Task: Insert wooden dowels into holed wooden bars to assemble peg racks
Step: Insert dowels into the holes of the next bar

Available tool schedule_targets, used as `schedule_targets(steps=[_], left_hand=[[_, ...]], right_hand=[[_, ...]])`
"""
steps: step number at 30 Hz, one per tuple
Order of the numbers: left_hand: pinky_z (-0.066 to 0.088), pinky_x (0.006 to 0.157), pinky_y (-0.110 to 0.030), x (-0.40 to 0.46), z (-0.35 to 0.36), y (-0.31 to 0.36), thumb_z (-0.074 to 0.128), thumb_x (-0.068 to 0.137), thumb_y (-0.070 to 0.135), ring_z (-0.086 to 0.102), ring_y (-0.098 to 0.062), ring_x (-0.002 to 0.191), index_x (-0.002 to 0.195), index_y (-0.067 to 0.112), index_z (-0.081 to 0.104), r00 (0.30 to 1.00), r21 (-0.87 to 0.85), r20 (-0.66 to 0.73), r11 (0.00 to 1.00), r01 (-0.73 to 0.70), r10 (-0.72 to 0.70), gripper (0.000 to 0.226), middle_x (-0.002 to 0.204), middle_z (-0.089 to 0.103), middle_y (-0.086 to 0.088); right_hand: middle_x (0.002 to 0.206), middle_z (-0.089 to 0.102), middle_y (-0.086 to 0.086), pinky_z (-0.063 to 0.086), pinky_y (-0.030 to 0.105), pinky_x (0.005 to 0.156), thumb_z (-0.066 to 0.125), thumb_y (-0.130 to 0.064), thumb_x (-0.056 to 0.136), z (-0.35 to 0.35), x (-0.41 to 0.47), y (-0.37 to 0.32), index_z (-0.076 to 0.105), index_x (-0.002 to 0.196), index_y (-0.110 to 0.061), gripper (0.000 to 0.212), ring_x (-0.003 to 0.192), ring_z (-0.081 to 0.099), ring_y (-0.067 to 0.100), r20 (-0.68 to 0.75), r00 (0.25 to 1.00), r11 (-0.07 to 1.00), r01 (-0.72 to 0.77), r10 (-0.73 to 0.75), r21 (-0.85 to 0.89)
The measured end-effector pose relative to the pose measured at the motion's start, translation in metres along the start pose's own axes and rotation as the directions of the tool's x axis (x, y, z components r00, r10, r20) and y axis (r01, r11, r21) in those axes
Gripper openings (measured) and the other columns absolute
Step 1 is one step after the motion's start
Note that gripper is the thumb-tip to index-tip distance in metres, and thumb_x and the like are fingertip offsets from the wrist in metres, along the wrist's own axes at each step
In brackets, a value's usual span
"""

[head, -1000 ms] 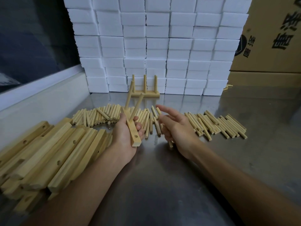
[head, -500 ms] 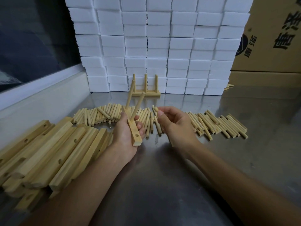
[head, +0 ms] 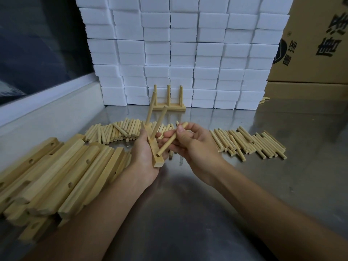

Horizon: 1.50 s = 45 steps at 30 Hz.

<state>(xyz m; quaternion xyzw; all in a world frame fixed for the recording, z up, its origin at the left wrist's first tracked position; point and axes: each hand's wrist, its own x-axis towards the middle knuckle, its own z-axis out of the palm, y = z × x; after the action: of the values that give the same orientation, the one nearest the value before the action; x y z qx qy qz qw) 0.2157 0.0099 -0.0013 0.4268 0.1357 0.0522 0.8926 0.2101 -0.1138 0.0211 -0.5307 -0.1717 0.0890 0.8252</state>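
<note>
Above the metal table [head: 188, 213], the left hand [head: 145, 153] has its grip clenched around a holed bar [head: 155, 153] already carrying two upright dowels. The right hand [head: 190, 142] pinches a third dowel [head: 170, 140], its lower end just beside the bar's open hole.

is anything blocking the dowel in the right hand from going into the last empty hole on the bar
Nothing visible does. The right hand holds the dowel with its lower tip right beside the open hole near the bar end; the left hand grips the bar clear of that hole.
</note>
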Motion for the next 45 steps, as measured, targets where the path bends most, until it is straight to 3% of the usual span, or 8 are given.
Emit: schedule_targets(steps=[7, 11, 17, 22, 32, 37, 42, 45], left_hand=[[0.035, 0.034, -0.014, 0.002, -0.001, -0.001, 0.029, 0.105, 0.051, 0.050, -0.010, 0.035, 0.084, 0.009, 0.056, 1.000, -0.011, -0.002, 1.000, 0.005, -0.005, 0.054, 0.051, 0.056, -0.001], [0.037, 0.034, -0.015, 0.004, -0.002, -0.002, 0.028, 0.105, 0.049, 0.051, -0.009, 0.035, 0.092, 0.009, 0.063, 1.000, -0.011, -0.005, 1.000, -0.001, 0.001, 0.055, 0.052, 0.060, 0.000], [0.045, 0.041, -0.019, 0.007, -0.006, -0.004, 0.029, 0.106, 0.048, 0.062, -0.013, 0.046, 0.081, 0.013, 0.075, 0.999, -0.005, -0.030, 1.000, -0.029, 0.029, 0.063, 0.063, 0.069, -0.004], [0.049, 0.047, -0.020, 0.008, -0.007, -0.003, 0.028, 0.106, 0.047, 0.067, -0.013, 0.056, 0.060, 0.019, 0.079, 1.000, 0.006, -0.014, 1.000, -0.021, 0.021, 0.075, 0.070, 0.073, -0.003], [0.053, 0.072, -0.035, 0.009, -0.008, -0.002, 0.031, 0.105, 0.047, 0.069, -0.023, 0.075, 0.099, 0.008, 0.070, 0.999, 0.068, -0.051, 0.998, -0.007, 0.011, 0.055, 0.077, 0.072, -0.009], [0.050, 0.048, -0.021, 0.009, -0.009, -0.003, 0.029, 0.106, 0.046, 0.067, -0.013, 0.052, 0.090, 0.011, 0.068, 0.999, 0.027, -0.040, 1.000, 0.002, -0.001, 0.054, 0.063, 0.069, -0.002], [0.048, 0.046, -0.021, 0.010, -0.010, -0.002, 0.028, 0.105, 0.048, 0.064, -0.012, 0.052, 0.089, 0.015, 0.067, 1.000, 0.049, -0.018, 0.999, 0.007, -0.006, 0.053, 0.063, 0.067, -0.001], [0.047, 0.043, -0.020, 0.011, -0.009, -0.004, 0.028, 0.106, 0.047, 0.063, -0.012, 0.048, 0.086, 0.014, 0.066, 1.000, 0.055, -0.029, 0.998, -0.004, 0.005, 0.054, 0.059, 0.067, 0.000]], right_hand=[[0.080, 0.073, 0.009, 0.062, 0.033, 0.072, 0.048, -0.001, 0.100, -0.001, -0.001, 0.003, 0.048, 0.099, -0.004, 0.003, 0.079, 0.072, 0.027, 0.030, 0.994, 0.978, 0.106, -0.102, -0.181], [0.084, 0.071, 0.021, 0.060, 0.051, 0.066, 0.048, 0.007, 0.098, 0.002, -0.002, -0.002, 0.048, 0.099, -0.002, 0.008, 0.074, 0.070, 0.041, 0.163, 0.961, 0.894, 0.267, -0.222, -0.358], [0.085, 0.074, 0.015, 0.057, 0.035, 0.059, 0.056, 0.006, 0.094, 0.005, -0.006, -0.006, 0.052, 0.091, -0.013, 0.019, 0.065, 0.071, 0.022, 0.255, 0.931, 0.816, 0.355, -0.262, -0.457], [0.085, 0.075, 0.013, 0.062, 0.038, 0.063, 0.068, -0.003, 0.089, 0.007, -0.006, -0.007, 0.052, 0.085, -0.018, 0.023, 0.073, 0.074, 0.019, 0.234, 0.922, 0.731, 0.387, -0.309, -0.562], [0.077, 0.075, 0.000, 0.061, 0.043, 0.067, 0.064, -0.007, 0.088, 0.013, -0.009, 0.009, 0.046, 0.082, -0.018, 0.022, 0.072, 0.073, 0.011, 0.113, 0.916, 0.671, 0.362, -0.386, -0.646], [0.080, 0.075, 0.006, 0.060, 0.051, 0.063, 0.058, -0.002, 0.092, 0.009, -0.007, 0.001, 0.047, 0.085, -0.020, 0.023, 0.071, 0.073, 0.022, 0.220, 0.919, 0.700, 0.393, -0.328, -0.596], [0.081, 0.072, 0.015, 0.062, 0.040, 0.068, 0.051, 0.010, 0.094, 0.006, -0.009, -0.007, 0.058, 0.089, -0.005, 0.017, 0.079, 0.074, 0.026, 0.289, 0.918, 0.762, 0.389, -0.273, -0.517], [0.079, 0.072, 0.017, 0.062, 0.046, 0.069, 0.053, 0.011, 0.093, 0.008, -0.009, -0.006, 0.061, 0.087, -0.007, 0.020, 0.078, 0.073, 0.027, 0.269, 0.921, 0.757, 0.385, -0.281, -0.527]])
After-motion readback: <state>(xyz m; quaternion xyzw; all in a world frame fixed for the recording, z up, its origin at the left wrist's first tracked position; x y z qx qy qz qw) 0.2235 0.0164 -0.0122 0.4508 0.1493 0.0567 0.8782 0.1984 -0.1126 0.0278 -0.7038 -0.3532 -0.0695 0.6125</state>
